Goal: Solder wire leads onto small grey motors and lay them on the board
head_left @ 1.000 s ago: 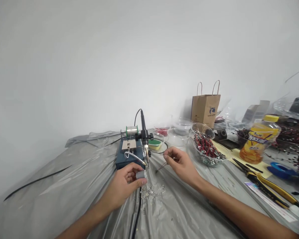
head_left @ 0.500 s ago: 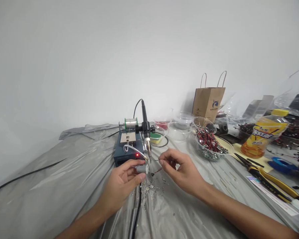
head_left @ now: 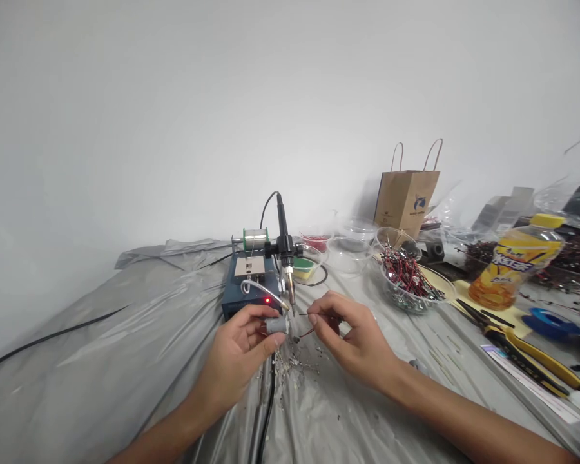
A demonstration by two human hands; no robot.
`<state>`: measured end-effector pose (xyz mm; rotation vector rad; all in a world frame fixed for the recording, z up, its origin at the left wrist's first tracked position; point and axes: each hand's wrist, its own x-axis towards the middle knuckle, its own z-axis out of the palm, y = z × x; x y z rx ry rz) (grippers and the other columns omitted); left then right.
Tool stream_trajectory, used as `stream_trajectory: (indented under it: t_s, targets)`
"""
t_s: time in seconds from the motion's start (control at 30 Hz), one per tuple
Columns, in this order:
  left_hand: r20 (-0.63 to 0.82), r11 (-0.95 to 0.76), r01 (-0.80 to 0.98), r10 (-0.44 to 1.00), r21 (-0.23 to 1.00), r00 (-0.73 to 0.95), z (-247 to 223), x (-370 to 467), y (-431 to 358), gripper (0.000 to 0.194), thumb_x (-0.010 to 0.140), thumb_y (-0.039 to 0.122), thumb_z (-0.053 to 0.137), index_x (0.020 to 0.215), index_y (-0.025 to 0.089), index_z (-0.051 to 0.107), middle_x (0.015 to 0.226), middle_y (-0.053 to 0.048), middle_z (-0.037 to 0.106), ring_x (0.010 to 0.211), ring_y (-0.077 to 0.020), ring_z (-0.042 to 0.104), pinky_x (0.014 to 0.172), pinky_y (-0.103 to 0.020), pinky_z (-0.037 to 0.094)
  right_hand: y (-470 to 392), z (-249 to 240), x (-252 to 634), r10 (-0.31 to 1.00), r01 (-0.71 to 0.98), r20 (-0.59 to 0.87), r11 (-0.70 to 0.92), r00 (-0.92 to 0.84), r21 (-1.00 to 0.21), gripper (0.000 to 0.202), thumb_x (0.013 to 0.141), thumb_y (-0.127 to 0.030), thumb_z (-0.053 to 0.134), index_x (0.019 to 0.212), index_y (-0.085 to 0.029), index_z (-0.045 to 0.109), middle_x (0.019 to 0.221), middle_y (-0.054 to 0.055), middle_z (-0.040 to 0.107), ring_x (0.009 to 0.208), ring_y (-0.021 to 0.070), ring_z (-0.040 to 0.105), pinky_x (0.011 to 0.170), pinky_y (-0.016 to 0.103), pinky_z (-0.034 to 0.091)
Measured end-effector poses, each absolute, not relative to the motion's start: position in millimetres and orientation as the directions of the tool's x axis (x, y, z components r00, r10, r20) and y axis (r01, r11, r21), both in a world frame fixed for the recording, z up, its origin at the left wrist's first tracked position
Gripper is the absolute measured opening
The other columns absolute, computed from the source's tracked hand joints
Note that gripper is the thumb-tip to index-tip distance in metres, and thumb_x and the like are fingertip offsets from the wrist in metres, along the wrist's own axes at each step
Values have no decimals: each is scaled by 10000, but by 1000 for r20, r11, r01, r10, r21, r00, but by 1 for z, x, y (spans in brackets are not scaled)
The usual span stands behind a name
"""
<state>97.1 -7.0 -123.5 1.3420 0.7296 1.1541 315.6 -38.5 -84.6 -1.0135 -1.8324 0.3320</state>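
Note:
Between its thumb and fingers, my left hand [head_left: 244, 345] grips a small grey cylinder [head_left: 275, 325], with one end turned to the right. My right hand [head_left: 350, 332] pinches thin black and red wires [head_left: 307, 332], whose free ends point left toward the cylinder. A soldering iron [head_left: 285, 248] is clamped upright in a stand, its tip just above the gap between both hands. Beside the tip ends a solder feed tube [head_left: 265, 290], which comes from the blue soldering station [head_left: 229, 293] with a red light. A solder spool [head_left: 256, 238] sits on top of it.
Solder scraps [head_left: 290, 370] litter the grey plastic sheet under my hands. To the right stand a bowl of red and black wired parts [head_left: 410, 280], a yellow-labelled bottle [head_left: 517, 261], pliers [head_left: 526, 354] and blue tape [head_left: 551, 322]. A paper bag [head_left: 406, 203] is behind them.
The cylinder is slightly more level, its right end close to the iron's tip. My right hand keeps its pinch on the wires with little movement. The view has shifted slightly.

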Motion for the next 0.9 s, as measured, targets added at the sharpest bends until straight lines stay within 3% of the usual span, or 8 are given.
stream_trajectory:
  t_s: [0.27, 0.9]
  targets:
    - [248, -187, -217, 921, 958, 301, -115, 100, -12, 392, 859, 334, 841, 1154, 154, 658, 1099, -93, 731, 1017, -179, 682, 871, -239, 564, -42, -84, 312, 749, 476, 645, 628, -153, -616, 103, 960, -184, 587, 881, -179, 652, 746, 17, 603, 650, 118, 537, 583, 232, 432]
    - [291, -232, -232, 918, 945, 268, -112, 102, -14, 331, 863, 311, 841, 1130, 183, 694, 1111, -74, 732, 1020, -175, 691, 866, -233, 579, -45, -82, 308, 741, 489, 653, 631, -153, -602, 105, 966, -180, 582, 893, -181, 658, 746, 18, 604, 640, 117, 534, 570, 234, 422]
